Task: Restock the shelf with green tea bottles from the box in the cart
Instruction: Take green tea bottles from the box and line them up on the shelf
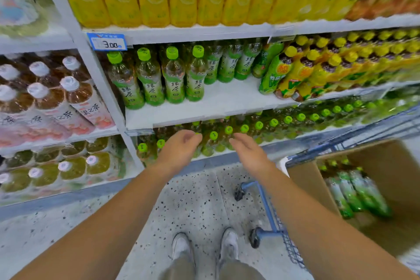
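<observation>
Status, judged from how things lie: restock partly done.

Middle shelf (227,101), under the price tag (106,41): four green tea bottles (159,79) stand upright in a front row at the left end; just right of them at least three more stand further back, and a wide bare strip of white board lies in front of those; right of that gap, yellow-capped lemon tea bottles (302,70), the nearest ones leaning. The gap reads as the slot left to fill.

Left hand (179,150): empty, fingers loosely bent, held out in front of the edge of the lower shelf, gripping nothing. Right hand (247,154): also empty, fingers relaxed and nearly straight, just beside the left hand but apart from it. Behind both hands, the lower shelf's green-capped bottles (259,125) run in a full row; neither hand appears to touch them.

Containers, further right: blue wire cart (266,207) on the speckled floor, carrying an open cardboard box (313,186). Inside the box: green tea bottles in the box (354,193), lying in a bundle against its left wall; motion blur hides the count, probably a handful; the rest of the box floor shows bare cardboard.

Remaining: reach right into the box, take bottles, stand them in the gap.
</observation>
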{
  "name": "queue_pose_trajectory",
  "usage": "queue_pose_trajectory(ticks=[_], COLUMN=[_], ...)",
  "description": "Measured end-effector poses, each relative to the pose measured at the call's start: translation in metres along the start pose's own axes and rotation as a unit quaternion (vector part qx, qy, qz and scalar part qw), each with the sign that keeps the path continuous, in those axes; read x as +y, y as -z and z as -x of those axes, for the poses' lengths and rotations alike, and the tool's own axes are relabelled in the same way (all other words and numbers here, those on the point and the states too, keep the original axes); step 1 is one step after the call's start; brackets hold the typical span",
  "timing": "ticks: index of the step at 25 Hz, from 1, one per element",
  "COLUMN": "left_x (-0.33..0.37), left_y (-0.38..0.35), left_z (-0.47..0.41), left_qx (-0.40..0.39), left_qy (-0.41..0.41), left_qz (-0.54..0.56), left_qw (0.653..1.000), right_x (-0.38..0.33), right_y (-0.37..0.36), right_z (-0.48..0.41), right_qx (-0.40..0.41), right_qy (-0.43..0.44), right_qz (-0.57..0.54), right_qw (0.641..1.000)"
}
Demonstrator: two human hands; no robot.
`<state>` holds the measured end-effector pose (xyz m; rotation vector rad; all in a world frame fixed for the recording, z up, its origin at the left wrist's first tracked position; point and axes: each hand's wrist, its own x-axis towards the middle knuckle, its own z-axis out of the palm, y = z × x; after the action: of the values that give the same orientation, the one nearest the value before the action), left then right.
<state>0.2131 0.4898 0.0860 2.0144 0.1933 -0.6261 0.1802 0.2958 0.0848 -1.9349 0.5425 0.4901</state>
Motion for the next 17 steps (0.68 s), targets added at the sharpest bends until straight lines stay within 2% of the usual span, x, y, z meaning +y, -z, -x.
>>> queue_pose_trajectory(ticks=[9, 17], left_x=[0.042, 0.082], left_y=[-0.084, -0.227], left_z=[0.105, 0.177], left_qx=[-0.064, -0.084], left_qy=[0.008, 0.024], left_qz=[0.004, 0.005], left_qw=[0.998, 0.996], right_x=[0.073, 0.171], right_y=[0.085, 0.191], right_z=[0.126, 0.207], right_qx=[0.065, 0.100], right_qy=[-0.029, -0.043], right_qz=[-0.073, -0.102], right_qw=[0.995, 0.989])
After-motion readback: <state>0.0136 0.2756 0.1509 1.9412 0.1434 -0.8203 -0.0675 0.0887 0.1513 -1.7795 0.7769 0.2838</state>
